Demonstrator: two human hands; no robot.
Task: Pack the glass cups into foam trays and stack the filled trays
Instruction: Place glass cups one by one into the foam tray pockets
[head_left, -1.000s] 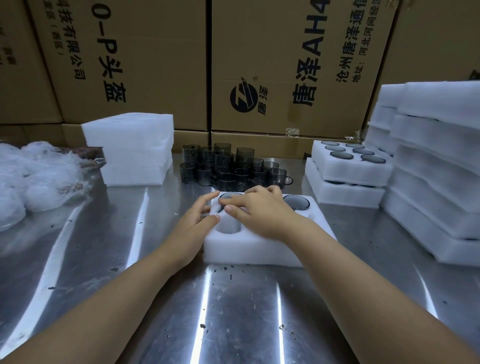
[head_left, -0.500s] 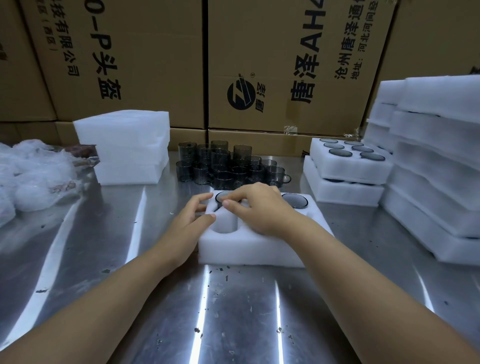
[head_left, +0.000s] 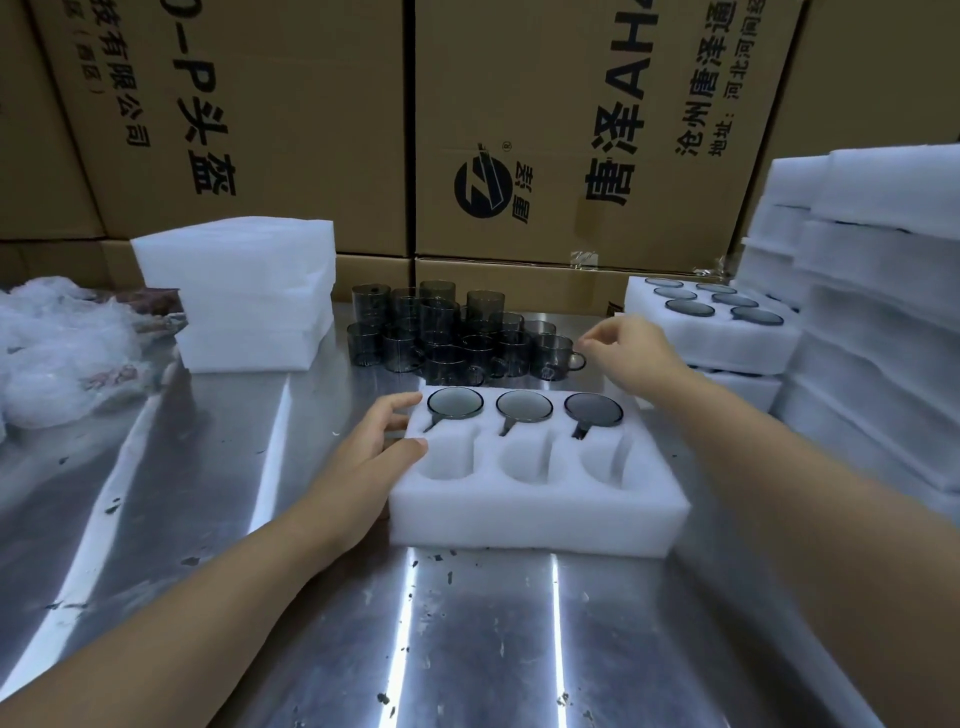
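Note:
A white foam tray (head_left: 535, 514) lies in front of me on the steel table. Its far row holds three dark glass cups (head_left: 523, 406); the three near pockets are hollow. My left hand (head_left: 374, 457) rests against the tray's left edge, fingers spread. My right hand (head_left: 631, 351) hovers past the tray's far right corner, fingertips pinched beside the handle of a loose grey cup (head_left: 553, 356); no cup is lifted. Behind the tray stands a cluster of several loose cups (head_left: 436, 332).
A block of plain foam sheets (head_left: 244, 296) sits at the back left, with crumpled plastic wrap (head_left: 57, 353) beyond it. Filled trays (head_left: 711, 332) are stacked at the right, next to taller foam stacks (head_left: 878, 322). Cardboard boxes (head_left: 519, 130) wall off the back.
My right hand has left the tray's top and moved back and right to the loose cups. The tray's three filled pockets are now uncovered. My left hand stays on the tray's left edge.

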